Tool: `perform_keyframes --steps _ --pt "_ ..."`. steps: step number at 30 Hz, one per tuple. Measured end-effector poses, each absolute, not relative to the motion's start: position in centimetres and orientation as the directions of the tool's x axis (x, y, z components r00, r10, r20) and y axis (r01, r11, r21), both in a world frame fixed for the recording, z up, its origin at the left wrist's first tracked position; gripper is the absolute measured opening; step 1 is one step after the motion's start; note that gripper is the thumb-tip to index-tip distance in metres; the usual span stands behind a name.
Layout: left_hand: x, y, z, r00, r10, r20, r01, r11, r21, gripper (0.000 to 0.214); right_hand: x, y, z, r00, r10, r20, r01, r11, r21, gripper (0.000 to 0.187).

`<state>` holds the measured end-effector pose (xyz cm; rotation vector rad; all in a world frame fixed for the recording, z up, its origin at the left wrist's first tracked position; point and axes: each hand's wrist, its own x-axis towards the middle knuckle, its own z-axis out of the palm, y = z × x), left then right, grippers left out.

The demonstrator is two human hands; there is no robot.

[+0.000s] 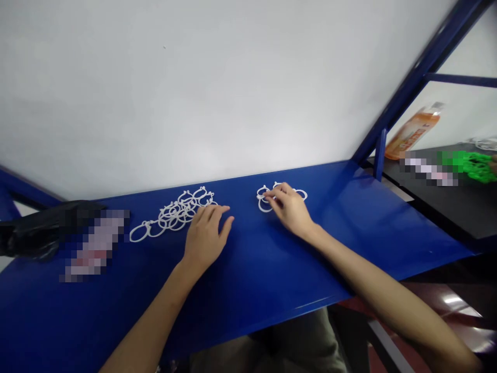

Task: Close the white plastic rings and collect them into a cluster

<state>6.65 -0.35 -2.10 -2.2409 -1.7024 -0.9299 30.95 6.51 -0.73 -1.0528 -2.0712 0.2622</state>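
A heap of thin white rings (176,212) with small knobs, overlapping one another, lies on the left part of the blue tabletop. My left hand (205,235) rests over the right end of this heap, fingers extended and thumb apart, so it is open and hides some of the rings. Farther right is a smaller group of the same white rings (265,205), lying flat. My right hand (289,207) is over that group with thumb and index finger pinched together at a ring's upper edge. The hand covers part of the group.
A black plastic bag (39,233) lies at the left beside a blurred-out item (97,243). White wall rises behind the blue table (248,290). To the right, past a blue frame post (379,155), a dark surface bears an orange bottle (413,132) and a green netlike object (479,166).
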Motion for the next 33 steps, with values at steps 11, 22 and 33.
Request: perform_keyframes --steps 11,22,33 --pt "3.6 1.1 -3.4 0.061 0.920 0.387 0.992 -0.099 0.080 0.025 32.1 13.6 -1.7 -0.209 0.887 0.412 0.881 0.354 -0.315 0.014" --pt "4.8 0.5 -2.5 0.099 0.842 0.530 0.953 -0.234 0.195 0.013 31.9 8.9 -1.3 -0.311 0.757 0.575 0.789 0.542 -0.288 0.015" --pt "8.6 -1.5 -2.2 0.396 0.750 0.529 0.780 -0.579 0.238 0.010 27.7 2.7 -2.0 -0.458 0.862 0.216 0.312 0.384 -0.869 0.017"
